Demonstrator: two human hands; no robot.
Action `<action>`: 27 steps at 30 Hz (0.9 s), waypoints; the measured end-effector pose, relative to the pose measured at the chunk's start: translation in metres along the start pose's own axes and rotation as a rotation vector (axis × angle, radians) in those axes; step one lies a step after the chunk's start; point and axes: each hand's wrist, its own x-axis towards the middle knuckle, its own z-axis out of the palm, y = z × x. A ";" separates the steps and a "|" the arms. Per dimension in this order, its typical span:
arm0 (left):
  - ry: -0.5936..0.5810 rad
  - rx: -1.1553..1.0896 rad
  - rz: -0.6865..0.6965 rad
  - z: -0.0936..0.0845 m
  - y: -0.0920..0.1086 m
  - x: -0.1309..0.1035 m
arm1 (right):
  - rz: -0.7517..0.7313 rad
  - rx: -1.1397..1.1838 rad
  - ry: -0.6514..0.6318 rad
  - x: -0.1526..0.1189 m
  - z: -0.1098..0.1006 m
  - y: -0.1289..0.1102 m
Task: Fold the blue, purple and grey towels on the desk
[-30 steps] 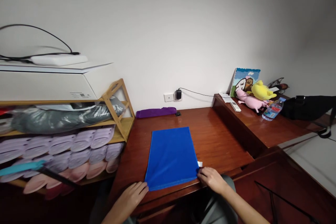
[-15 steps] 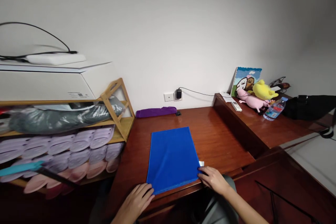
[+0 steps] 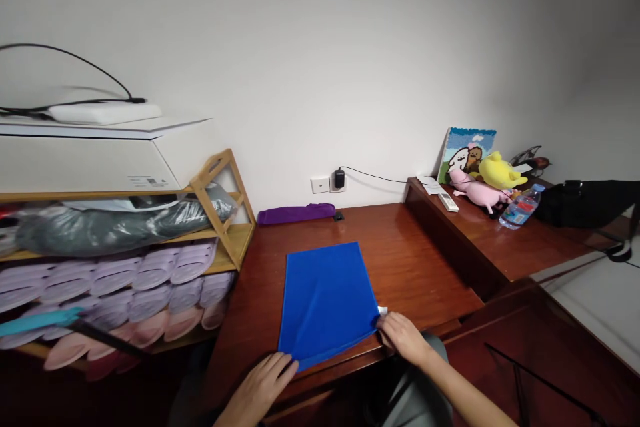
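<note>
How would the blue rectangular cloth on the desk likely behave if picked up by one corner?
The blue rectangular cloth would probably droop, since soft creases run across it and its near edge curves between the hands. It is likely light for its size, as it looks thin and lies nearly flat on the reddish-brown wooden desk.

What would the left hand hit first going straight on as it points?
The blue rectangular cloth: the left hand has its fingertips at the near left corner, so contact looks immediate. Whether it would push or skim over the fabric is unclear from this view.
</note>
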 end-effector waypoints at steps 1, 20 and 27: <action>-0.004 -0.012 -0.016 -0.001 0.002 0.003 | 0.007 -0.025 0.003 0.001 0.001 0.001; 0.523 -0.557 -0.514 -0.170 -0.033 0.107 | 0.018 0.302 0.410 0.083 -0.150 0.008; 0.735 -0.822 -0.724 -0.295 -0.036 0.168 | 0.025 0.337 0.599 0.141 -0.250 0.008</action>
